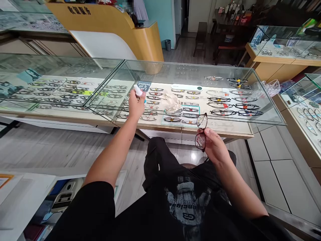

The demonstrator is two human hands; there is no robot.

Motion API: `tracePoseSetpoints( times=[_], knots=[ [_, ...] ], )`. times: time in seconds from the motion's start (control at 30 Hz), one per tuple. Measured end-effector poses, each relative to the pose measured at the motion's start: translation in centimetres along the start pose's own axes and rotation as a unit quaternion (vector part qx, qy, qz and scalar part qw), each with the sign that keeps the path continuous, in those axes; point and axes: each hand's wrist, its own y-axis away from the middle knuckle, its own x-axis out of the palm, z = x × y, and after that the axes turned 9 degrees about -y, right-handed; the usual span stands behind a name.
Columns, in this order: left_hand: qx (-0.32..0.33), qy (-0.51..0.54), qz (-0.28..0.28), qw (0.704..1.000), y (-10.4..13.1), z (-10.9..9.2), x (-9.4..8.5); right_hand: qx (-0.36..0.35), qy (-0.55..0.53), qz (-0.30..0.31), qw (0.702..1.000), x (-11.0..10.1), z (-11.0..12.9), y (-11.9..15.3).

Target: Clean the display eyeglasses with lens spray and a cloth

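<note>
My left hand (136,103) is closed around a small white bottle (137,90) over the glass counter; a bit of teal shows beside the fingers. Between the thumb and fingers of my right hand (216,146), a pair of eyeglasses (201,142) with dark frames is gripped near the bridge. The glasses stand on end, one lens above the other, at the counter's near edge. A crumpled cream cloth (172,102) lies on the glass top between my hands.
The glass display case (190,67) holds rows of eyeglasses under its top. More cases stand to the left and right. Behind is a wooden reception counter (150,40), with a small bin (168,45) and a bench (200,36) farther back. A white desk (30,201) is at my left.
</note>
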Motion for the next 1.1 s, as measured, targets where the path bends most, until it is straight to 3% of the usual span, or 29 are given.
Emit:
tracePoseSetpoints(
  times=[0.13, 0.4, 0.47, 0.57, 0.63, 0.7, 0.83, 0.93, 1.1],
  knots=[
    [-0.01, -0.019, 0.004, 1.0, -1.6, 0.5, 0.8, -0.03, 0.04, 0.025, 0.998, 0.2, 0.4, -0.3],
    [-0.042, -0.004, -0.003, 0.999, -2.0, 1.2, 1.5, -0.007, 0.042, 0.035, 0.998, 0.4, 0.8, -0.2],
    [-0.041, 0.001, -0.045, 0.998, -1.1, 0.7, 1.5, -0.005, 0.039, 0.035, 0.999, 0.3, 0.7, -0.2],
    [-0.027, -0.014, -0.179, 0.983, 1.7, -1.0, 1.5, -0.004, 0.032, 0.033, 0.999, 0.2, 0.6, -0.2],
    [0.023, -0.017, -0.218, 0.976, 4.0, -2.7, 1.7, -0.003, 0.029, 0.032, 0.999, 0.0, 0.4, -0.3],
    [0.109, -0.015, -0.167, 0.98, 5.8, -4.6, 2.0, -0.002, 0.025, 0.034, 0.999, -0.1, 0.4, -0.3],
    [0.236, -0.066, 0.068, 0.967, 6.9, -8.0, 3.2, 0.005, 0.012, 0.036, 0.999, -0.1, 0.3, -0.3],
    [0.247, -0.122, 0.176, 0.945, 5.8, -9.2, 4.1, 0.006, 0.007, 0.035, 0.999, -0.3, 0.3, -0.1],
    [0.209, -0.188, 0.228, 0.932, 2.9, -10.3, 3.4, -0.004, 0.005, 0.031, 0.999, -0.9, 0.3, 0.3]
  ],
)
